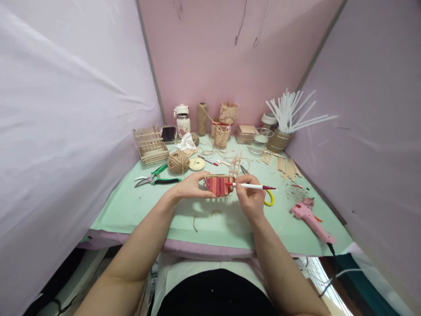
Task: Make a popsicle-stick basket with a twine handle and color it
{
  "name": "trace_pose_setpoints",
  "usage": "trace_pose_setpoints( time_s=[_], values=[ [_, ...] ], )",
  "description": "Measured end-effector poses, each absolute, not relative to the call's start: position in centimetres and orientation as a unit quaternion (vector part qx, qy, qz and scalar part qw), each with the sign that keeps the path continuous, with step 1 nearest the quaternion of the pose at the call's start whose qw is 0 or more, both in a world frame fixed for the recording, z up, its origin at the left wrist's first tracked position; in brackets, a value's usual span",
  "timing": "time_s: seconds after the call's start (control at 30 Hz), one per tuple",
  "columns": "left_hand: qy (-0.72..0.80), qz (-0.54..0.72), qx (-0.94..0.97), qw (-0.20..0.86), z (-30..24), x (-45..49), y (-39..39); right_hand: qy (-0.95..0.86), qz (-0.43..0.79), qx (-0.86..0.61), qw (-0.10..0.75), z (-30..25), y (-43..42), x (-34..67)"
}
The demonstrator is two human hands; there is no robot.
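Note:
My left hand is closed on the left end of a small craft-stick piece, with the thumb below and fingers above. Its front has upright stripes in reds and pinks, and a twine-like edge runs along the top. A white marker pen with a dark red end is pinched in my right hand. The pen's red tip meets the striped front near its right side. Just behind my right hand lie scissors with a yellow handle, partly covered by the hand.
Green-handled pruning shears and a twine ball lie left. A pink glue gun with a cord rests right. Behind stand a clear cup of water, a jar of white glue sticks and a stick basket. Loose craft sticks lie right.

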State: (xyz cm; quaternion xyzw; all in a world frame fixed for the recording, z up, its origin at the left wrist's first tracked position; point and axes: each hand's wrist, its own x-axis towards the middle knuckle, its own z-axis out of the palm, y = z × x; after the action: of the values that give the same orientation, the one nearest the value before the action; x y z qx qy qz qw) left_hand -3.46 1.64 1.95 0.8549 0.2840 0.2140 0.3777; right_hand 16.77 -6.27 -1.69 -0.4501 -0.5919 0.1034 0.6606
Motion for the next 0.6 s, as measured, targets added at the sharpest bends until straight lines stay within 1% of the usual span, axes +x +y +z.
trace_pose_setpoints(
  time_s=[0.6],
  values=[
    [0.281, 0.214, 0.853, 0.383, 1.86, -3.49, 1.72, -0.582, 0.107, -0.450, 0.669, -2.05, -6.01, 16.77]
  ],
)
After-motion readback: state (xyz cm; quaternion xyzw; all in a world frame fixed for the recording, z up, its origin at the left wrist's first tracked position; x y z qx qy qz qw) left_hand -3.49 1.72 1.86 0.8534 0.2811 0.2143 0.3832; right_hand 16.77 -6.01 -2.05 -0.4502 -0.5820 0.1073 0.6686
